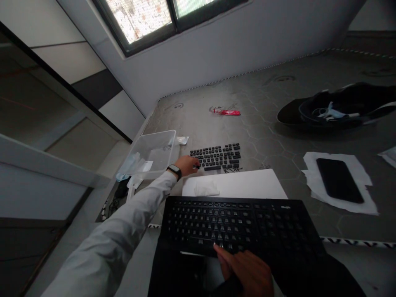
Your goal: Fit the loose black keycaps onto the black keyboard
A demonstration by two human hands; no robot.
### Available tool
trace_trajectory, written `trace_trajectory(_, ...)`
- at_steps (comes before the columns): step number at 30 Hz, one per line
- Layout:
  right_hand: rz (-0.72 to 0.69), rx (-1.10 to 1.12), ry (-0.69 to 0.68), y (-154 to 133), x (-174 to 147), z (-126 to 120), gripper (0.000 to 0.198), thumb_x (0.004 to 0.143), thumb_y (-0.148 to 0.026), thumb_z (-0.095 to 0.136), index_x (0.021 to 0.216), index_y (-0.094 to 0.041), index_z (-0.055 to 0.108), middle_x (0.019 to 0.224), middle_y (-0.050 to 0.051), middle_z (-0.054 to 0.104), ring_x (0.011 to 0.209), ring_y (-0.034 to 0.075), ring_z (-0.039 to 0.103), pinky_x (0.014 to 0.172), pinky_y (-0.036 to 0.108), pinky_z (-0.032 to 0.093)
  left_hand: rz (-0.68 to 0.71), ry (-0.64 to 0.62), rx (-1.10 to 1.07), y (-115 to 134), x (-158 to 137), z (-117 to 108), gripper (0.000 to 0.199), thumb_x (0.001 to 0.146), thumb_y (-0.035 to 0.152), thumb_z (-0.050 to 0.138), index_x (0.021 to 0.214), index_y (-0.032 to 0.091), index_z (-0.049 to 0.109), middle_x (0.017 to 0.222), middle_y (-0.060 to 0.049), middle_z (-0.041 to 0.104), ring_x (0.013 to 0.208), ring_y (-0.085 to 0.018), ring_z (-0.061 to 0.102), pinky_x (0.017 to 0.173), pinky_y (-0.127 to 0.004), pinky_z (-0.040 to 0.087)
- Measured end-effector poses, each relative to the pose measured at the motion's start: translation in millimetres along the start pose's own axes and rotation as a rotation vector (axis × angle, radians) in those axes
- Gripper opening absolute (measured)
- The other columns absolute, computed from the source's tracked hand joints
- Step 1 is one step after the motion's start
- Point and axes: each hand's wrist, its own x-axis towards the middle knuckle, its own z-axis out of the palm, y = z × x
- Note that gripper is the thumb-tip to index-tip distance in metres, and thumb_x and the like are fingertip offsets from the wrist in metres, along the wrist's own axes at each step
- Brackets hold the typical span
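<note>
My left hand point(187, 166), wearing a dark watch, reaches to the near left end of the laid-out black keycaps point(218, 156). Its fingers are closed, with a small dark keycap point(196, 167) at the tips. The keycaps lie in rows on the patterned table cover. A black keyboard point(213, 220) rests in front of me, tilted, with bare key sockets across its main block. Over its front edge is my right hand point(246, 270), index finger stretched out to the lower rim and thumb apart; its other fingers are partly hidden in shadow.
A clear plastic box point(157, 152) stands left, with bags and paper inside. White paper point(244, 183) bearing a folded tissue point(206, 189) lies behind the keyboard. A red tool point(226, 112) lies farther back. To the right are a phone point(339, 180) on tissue and a dark cap point(334, 107).
</note>
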Motion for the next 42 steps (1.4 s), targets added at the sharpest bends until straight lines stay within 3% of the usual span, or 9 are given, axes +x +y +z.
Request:
trace_trajectory(5, 0.008, -0.025, 0.005, 4, 0, 0, 0.020, 0.086, -0.011, 0.065, 0.103, -0.016, 0.074, 0.051, -0.004, 0.060, 0.041, 0.008, 0.053, 0.046, 0.026, 0.038, -0.006, -0.121, 0.060, -6, 36, 31, 0.025, 0.071, 0.028, 0.068, 0.095, 0.023, 0.073, 0.097, -0.005, 0.075, 0.092, -0.022, 0.068, 0.080, -0.028, 0.051)
trace_trajectory(12, 0.054, -0.012, -0.022, 6, -2, 0, 0.018, 0.091, -0.014, 0.059, 0.102, -0.016, 0.074, 0.051, -0.003, 0.060, 0.043, 0.008, 0.054, 0.048, 0.025, 0.038, -0.004, -0.148, 0.119, -12, 56, 55, 0.031, 0.071, 0.033, 0.068, 0.100, 0.024, 0.072, 0.102, -0.008, 0.074, 0.094, -0.026, 0.067, 0.083, -0.034, 0.051)
trace_trajectory(19, -0.009, -0.003, 0.133, 11, -3, 12, 0.018, 0.089, -0.014, 0.057, 0.094, -0.016, 0.074, 0.046, -0.005, 0.056, 0.035, 0.007, 0.049, 0.040, 0.026, 0.031, -0.006, -0.149, 0.149, -11, 58, 60, 0.032, 0.071, 0.037, 0.068, 0.100, 0.024, 0.072, 0.102, -0.009, 0.073, 0.094, -0.028, 0.067, 0.083, -0.036, 0.051)
trace_trajectory(26, -0.005, -0.004, -0.026, 10, 1, -1, 0.019, 0.090, -0.014, 0.058, 0.100, -0.017, 0.074, 0.050, -0.003, 0.061, 0.040, 0.008, 0.054, 0.045, 0.023, 0.040, -0.023, -0.144, 0.152, -9, 59, 62, 0.032, 0.071, 0.036, 0.067, 0.101, 0.025, 0.073, 0.104, -0.009, 0.073, 0.095, -0.027, 0.067, 0.084, -0.035, 0.051)
trace_trajectory(32, -0.007, 0.015, 0.008, 11, -3, 5, 0.018, 0.091, -0.015, 0.057, 0.100, -0.016, 0.073, 0.048, -0.004, 0.058, 0.039, 0.007, 0.052, 0.043, 0.024, 0.035, -0.019, -0.131, 0.148, -8, 57, 63, 0.033, 0.073, 0.036, 0.065, 0.103, 0.025, 0.072, 0.105, -0.010, 0.073, 0.096, -0.029, 0.067, 0.085, -0.037, 0.050)
trace_trajectory(36, -0.026, -0.003, 0.120, 13, -7, 13, 0.017, 0.092, -0.016, 0.056, 0.095, -0.017, 0.073, 0.045, -0.005, 0.055, 0.036, 0.007, 0.048, 0.041, 0.025, 0.032, -0.020, -0.131, 0.143, -8, 56, 61, 0.031, 0.073, 0.035, 0.065, 0.102, 0.024, 0.073, 0.104, -0.011, 0.073, 0.095, -0.029, 0.067, 0.084, -0.038, 0.051)
trace_trajectory(42, -0.026, 0.016, 0.090, 14, -8, 13, 0.019, 0.093, -0.017, 0.055, 0.098, -0.016, 0.073, 0.047, -0.005, 0.056, 0.037, 0.006, 0.050, 0.042, 0.025, 0.033, -0.016, -0.130, 0.134, -8, 56, 62, 0.030, 0.074, 0.036, 0.066, 0.101, 0.026, 0.073, 0.104, -0.009, 0.073, 0.096, -0.028, 0.067, 0.086, -0.038, 0.050)
